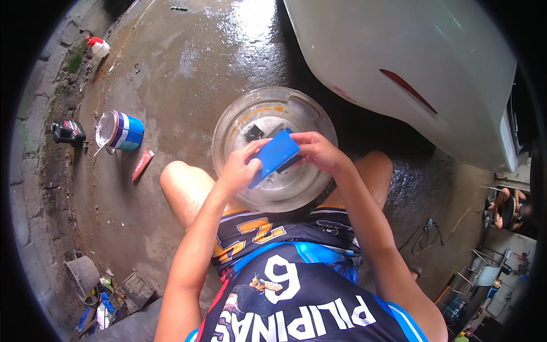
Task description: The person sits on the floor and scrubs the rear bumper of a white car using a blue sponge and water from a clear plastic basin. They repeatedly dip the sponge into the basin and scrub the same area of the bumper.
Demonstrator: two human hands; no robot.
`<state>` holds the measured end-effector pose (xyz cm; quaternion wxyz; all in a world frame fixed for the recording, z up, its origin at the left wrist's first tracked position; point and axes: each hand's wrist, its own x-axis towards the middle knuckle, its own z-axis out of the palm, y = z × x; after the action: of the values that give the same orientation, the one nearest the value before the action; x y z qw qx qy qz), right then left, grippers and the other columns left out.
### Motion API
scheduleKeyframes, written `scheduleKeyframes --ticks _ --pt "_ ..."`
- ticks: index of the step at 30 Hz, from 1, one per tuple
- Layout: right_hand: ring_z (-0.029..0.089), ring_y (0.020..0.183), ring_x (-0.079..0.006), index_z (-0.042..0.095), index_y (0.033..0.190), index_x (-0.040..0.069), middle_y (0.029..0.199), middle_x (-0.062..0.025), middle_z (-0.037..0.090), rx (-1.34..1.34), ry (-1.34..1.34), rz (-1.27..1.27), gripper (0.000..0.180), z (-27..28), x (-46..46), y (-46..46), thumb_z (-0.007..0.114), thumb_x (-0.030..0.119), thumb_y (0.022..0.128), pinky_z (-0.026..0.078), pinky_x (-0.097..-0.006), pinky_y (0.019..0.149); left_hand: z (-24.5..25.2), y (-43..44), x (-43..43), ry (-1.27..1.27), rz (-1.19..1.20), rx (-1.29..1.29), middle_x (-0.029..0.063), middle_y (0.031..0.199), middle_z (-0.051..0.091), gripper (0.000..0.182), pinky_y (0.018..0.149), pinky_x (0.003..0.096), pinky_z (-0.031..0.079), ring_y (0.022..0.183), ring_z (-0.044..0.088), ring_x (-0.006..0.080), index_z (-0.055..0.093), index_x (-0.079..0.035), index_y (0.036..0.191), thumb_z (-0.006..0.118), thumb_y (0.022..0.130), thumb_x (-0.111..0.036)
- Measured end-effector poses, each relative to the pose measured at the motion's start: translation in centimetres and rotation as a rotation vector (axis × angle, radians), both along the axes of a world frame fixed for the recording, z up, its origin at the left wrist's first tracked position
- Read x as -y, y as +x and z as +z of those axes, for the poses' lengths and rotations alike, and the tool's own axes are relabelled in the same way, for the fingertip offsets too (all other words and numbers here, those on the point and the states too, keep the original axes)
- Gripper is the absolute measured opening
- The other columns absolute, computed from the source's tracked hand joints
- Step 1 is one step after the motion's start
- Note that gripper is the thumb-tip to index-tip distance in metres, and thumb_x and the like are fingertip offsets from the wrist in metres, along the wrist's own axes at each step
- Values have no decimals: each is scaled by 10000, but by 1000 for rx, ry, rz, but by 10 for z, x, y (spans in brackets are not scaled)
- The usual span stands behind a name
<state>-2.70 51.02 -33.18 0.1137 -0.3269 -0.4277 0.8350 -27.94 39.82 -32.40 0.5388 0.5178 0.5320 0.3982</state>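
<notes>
Both of my hands hold a flat blue block (275, 158) over a round, pale, translucent basin (222, 128) between my knees. My left hand (242, 166) grips the block's left end, with the thumb on its face. My right hand (315, 150) has its fingers at the block's upper right edge and behind it. Dark, flat material shows beneath the block near my right fingers; I cannot tell whether it is a separate sheet. Inside the basin lie a small black piece (254, 133) and a grey piece, partly hidden behind the block. The basin's bottom looks wet and whitish.
A blue-and-white paint can (130, 131), a red tube (142, 165) and a black bottle (69, 132) are on the wet concrete to the left. A pale car body panel (384, 38) overhangs the upper right. Another person (508, 207) sits far right, near a coiled cable (428, 237).
</notes>
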Motion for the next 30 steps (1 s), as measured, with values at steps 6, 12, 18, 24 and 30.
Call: scheduleKeyframes --ticks 6,12,18,24,30 --pt "696 922 -108 647 1410 -34 1129 -41 728 10 -54 -91 485 15 4 12 546 20 939 648 -351 857 -16 1 0 83 -24 106 125 1507 645 747 1179 344 424 1400 575 238 642 -28 1472 510 739 40" --pt "715 994 -118 659 1402 -48 1184 -71 766 46 -17 -51 459 28 4 14 671 116 974 615 -324 861 -14 4 -4 100 -19 152 121 1534 629 744 1195 351 411 1425 559 244 641 -35 1479 506 752 47" --pt "688 1042 -90 689 1379 -16 1167 -55 765 159 285 23 505 44 11 10 791 281 984 564 -264 892 -9 7 -3 162 -76 93 114 1545 617 742 1180 359 428 1429 548 232 621 -41 1501 521 770 47" --pt "705 1111 -143 667 1397 -30 1215 -92 764 129 262 34 470 53 13 13 766 193 995 610 -315 923 -7 10 -2 97 -51 126 136 1510 626 751 1194 376 411 1401 566 224 557 -66 1567 584 821 7" --pt "725 1108 -195 646 1401 -48 1251 -121 747 71 223 57 454 57 13 11 739 144 1000 659 -393 931 -6 14 -28 8 38 349 165 1409 674 683 1127 353 464 1289 634 232 540 -7 1548 781 943 -213"
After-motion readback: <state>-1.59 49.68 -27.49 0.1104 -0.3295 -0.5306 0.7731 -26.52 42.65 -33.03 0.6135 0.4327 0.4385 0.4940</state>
